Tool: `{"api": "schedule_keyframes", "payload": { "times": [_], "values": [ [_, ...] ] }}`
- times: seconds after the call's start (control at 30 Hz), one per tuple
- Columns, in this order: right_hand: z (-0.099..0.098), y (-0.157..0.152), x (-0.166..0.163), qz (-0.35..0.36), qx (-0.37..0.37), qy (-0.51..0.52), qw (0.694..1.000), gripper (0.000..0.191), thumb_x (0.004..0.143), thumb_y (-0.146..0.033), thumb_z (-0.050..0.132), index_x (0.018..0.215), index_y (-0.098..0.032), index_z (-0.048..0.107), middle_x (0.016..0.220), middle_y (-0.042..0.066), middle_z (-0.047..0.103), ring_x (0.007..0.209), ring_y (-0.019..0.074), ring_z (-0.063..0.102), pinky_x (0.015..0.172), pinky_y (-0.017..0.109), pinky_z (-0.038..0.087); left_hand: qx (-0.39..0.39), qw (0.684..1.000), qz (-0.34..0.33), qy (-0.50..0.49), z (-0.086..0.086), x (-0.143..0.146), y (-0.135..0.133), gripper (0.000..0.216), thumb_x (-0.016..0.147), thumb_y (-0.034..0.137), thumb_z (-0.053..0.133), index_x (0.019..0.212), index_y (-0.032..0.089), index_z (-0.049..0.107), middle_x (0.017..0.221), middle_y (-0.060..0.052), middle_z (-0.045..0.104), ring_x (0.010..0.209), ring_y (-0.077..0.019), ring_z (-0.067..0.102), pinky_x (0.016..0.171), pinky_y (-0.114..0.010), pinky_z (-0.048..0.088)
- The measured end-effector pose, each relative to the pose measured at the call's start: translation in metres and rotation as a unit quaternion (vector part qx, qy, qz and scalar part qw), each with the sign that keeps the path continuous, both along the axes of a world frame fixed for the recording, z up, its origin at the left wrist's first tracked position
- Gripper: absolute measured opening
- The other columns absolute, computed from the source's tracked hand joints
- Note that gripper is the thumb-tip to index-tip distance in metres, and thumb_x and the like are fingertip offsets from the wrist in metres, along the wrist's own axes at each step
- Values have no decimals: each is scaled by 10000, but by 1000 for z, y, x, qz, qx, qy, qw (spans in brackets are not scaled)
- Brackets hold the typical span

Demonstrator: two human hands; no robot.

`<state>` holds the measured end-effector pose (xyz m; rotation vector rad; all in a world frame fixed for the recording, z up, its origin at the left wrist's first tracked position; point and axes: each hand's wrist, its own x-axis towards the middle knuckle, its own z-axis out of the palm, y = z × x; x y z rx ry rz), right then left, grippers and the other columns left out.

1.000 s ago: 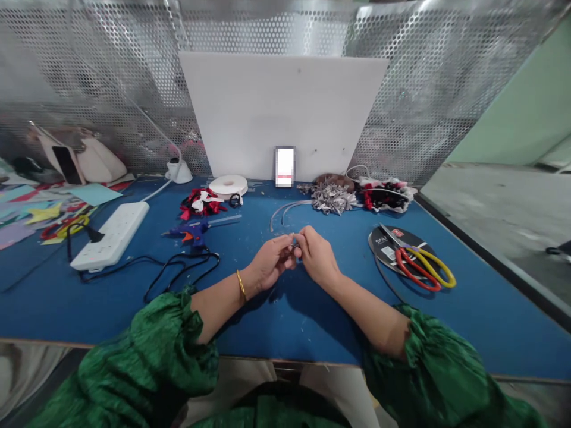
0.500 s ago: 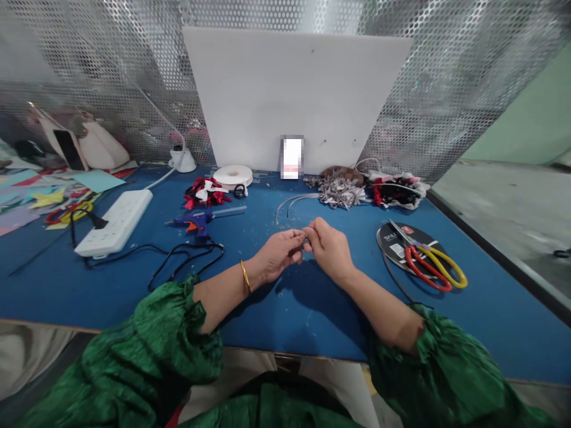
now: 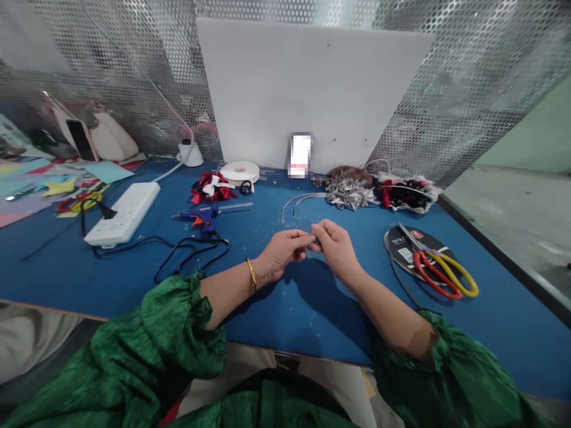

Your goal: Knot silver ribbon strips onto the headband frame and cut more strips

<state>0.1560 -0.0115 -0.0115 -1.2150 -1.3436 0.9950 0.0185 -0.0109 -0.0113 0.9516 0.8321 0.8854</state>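
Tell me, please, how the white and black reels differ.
The white reel looks plain; the black reel bears printing. Scissors lie on the black reel, none on the white reel. The white reel sits by the board, the black reel nearer the right forearm. Both lie flat on the table.

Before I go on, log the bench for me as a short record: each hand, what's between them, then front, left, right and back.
Left hand: fingers pinched together at the small dark piece
Right hand: fingers pinched on the same piece
Piece: mostly hidden, too small to identify
Front: curved grey strips beside a grey ribbon pile
Left: blue glue gun, then white power strip
Right: red-and-yellow-handled scissors, partly on a black disc
Back: white board, phone upright before it
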Motion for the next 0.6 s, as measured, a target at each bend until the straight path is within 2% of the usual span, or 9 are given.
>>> {"api": "schedule_keyframes", "payload": {
  "times": [0.07, 0.23, 0.43, 0.53, 0.6],
  "values": [
    [-2, 1, 1, 10, 17, -25, 999, 328, 822, -406, 602, 609, -192, 474, 505, -52, 443, 505, 86, 366, 493, 211, 287, 1, 999, 18, 26, 1, -1, 0, 297, 640, 362, 777, 714, 129, 609, 693, -30, 671, 468, -39, 440, 475, -199, 289],
    [0, 0, -1, 49, -71, 96, 992, 300, 798, -442, 632, 682, -196, 505, 500, -61, 447, 450, 76, 343, 448, 219, 236, 16, 998, 45, 39, 1, -2, 2, 246, 648, 319, 764, 708, 132, 616, 639, -17, 648, 472, -39, 409, 467, -193, 262],
    [9, 2, 6, 51, -46, 161, 985, 310, 759, -464, 692, 745, -172, 587, 571, -43, 508, 491, 78, 434, 494, 230, 328, -11, 994, 106, -5, 2, -4, 8, 275, 621, 306, 783, 782, 139, 636, 631, 7, 622, 469, -32, 396, 454, -176, 251],
    [11, 2, 8, 60, -35, 153, 986, 268, 699, -390, 754, 761, -172, 612, 597, -36, 545, 529, 88, 473, 525, 233, 356, -22, 992, 119, -22, 3, -5, 10, 287, 605, 297, 795, 771, 140, 622, 617, 23, 595, 466, -26, 396, 455, -168, 262],
    [11, 2, 8, 41, -26, 138, 989, 236, 684, -355, 759, 762, -173, 630, 602, -32, 557, 545, 94, 481, 537, 236, 368, -25, 992, 118, -25, 3, -5, 10, 287, 606, 302, 794, 756, 140, 611, 607, 31, 577, 462, -23, 389, 454, -166, 262]
  ]
}}
